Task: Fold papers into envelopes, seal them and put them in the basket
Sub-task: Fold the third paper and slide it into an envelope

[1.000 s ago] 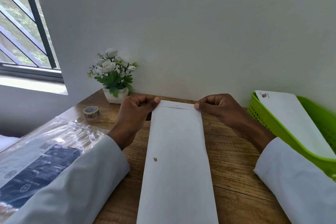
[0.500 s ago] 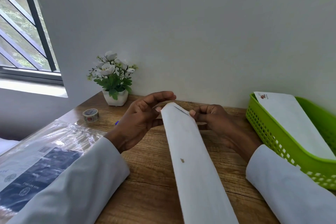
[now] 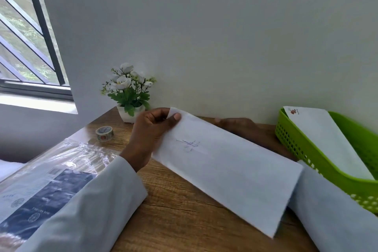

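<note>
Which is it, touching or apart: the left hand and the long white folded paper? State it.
Touching. The head view shows the left hand pinching the long white folded paper at its far corner, thumb on top.

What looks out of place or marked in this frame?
The long white folded paper, gripped at its far end by the left hand, carries a small blue pen scribble on its otherwise blank face. It is lifted askew across the wooden table. Nothing is spilled or torn.
</note>
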Demonstrator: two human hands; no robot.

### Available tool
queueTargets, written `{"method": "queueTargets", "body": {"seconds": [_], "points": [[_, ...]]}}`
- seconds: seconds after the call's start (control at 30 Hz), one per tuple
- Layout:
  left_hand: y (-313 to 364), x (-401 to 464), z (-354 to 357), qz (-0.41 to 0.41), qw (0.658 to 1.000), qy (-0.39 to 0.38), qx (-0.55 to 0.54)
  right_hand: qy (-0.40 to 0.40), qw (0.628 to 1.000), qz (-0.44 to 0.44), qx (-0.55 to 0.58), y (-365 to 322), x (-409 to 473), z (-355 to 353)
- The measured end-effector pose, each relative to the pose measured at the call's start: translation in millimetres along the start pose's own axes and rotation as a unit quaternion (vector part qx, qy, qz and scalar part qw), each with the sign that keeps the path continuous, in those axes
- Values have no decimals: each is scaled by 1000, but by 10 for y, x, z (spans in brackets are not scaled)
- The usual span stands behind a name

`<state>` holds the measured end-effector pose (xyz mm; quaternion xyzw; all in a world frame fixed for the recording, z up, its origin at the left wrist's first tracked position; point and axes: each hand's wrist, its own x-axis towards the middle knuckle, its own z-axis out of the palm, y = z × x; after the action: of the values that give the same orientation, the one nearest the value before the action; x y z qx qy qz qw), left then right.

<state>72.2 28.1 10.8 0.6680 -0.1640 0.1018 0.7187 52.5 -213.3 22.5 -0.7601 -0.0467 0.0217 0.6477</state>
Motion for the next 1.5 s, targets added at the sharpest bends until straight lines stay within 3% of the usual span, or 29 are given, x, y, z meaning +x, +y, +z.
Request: {"method": "queueTargets", "body": {"seconds": [0.2,0.43,0.63,0.87,1.03,1.2,1.33,1.5], "points": [[-29,42,-135,-101,989,100,29,31,986,39,161,-92,-130,-399],[-140,99,-244,-163,974,152,39,86,996,23,30,133,-206,-335],[-285,167,-307,-197,970,105,99,153,984,27,-92,310,-184,-251],[-346,135,-281,-122,969,60,206,188,939,-42,-284,380,-196,-220],[-357,114,-262,-72,943,23,324,201,890,-72,-403,407,-204,-222],[-378,142,-304,-33,903,5,428,140,890,-105,-420,452,-185,-226],[-400,141,-324,-26,862,-7,507,53,866,-134,-478,485,-179,-244],[-419,78,-195,37,835,-110,537,-16,869,-65,-490,540,-220,-292]]}}
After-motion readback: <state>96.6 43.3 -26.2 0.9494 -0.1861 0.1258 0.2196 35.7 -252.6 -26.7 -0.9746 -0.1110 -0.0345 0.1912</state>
